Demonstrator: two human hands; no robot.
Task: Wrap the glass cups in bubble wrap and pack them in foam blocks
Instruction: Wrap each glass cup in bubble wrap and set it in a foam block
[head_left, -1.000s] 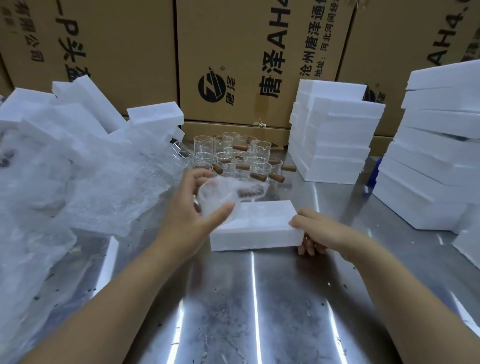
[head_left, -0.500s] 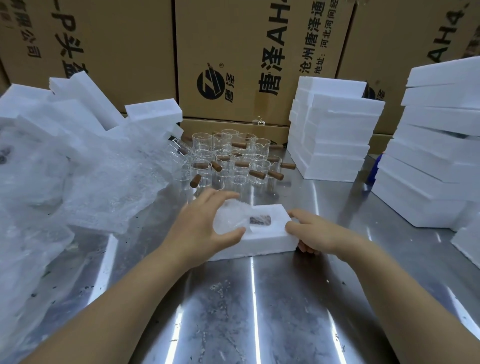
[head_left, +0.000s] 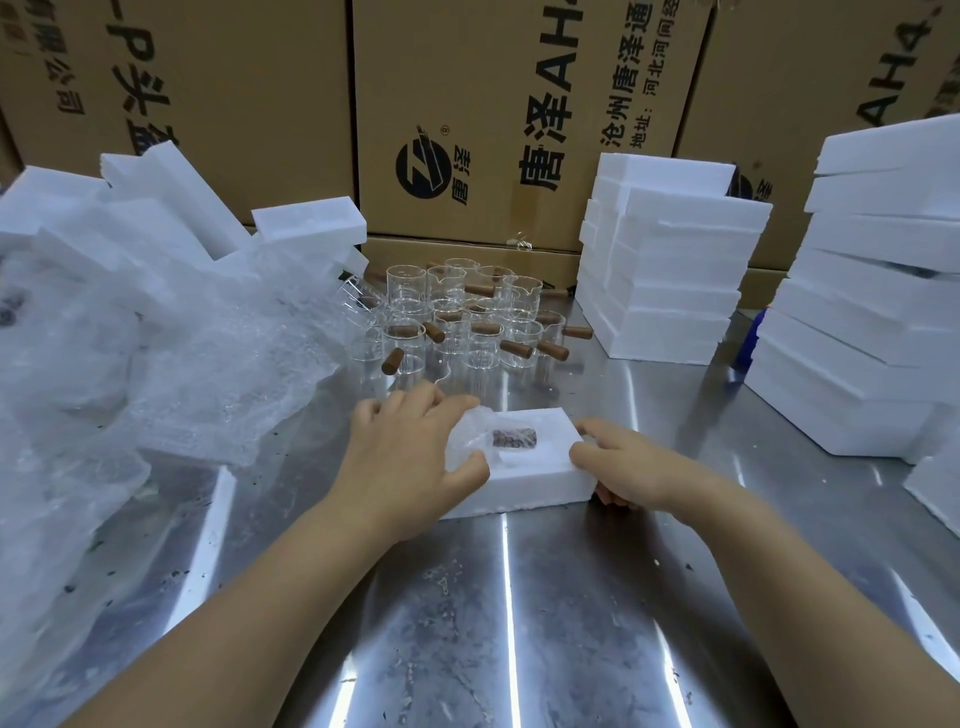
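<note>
Seating wrapped cup (head_left: 485, 441) in pocket of foam block (head_left: 540, 486), near-centre on bench (head_left: 519, 613). Pressing down with left hand (head_left: 415, 457): fingers spread and fairly straight, thumb on the wrap. Gripping block's right end with right hand (head_left: 623, 467): thumb on top, fingers curled down the side.

Suggest pushing evenly, keeping wooden handle (head_left: 514, 437) lined up with its slot and tucking loose wrap inside the pocket. No forcing, it's glass. Keep block pinned; looks likely to skate on steel.

Polished steel surface, scuffed, dotted with dark specks. Unwrapped glass cups (head_left: 457, 322) clustered just beyond block. Bubble wrap heap (head_left: 182, 364) at left, loose foam on top. Foam stacks (head_left: 670, 270) right and far right. Printed cartons (head_left: 493, 104) walling the far side.
</note>
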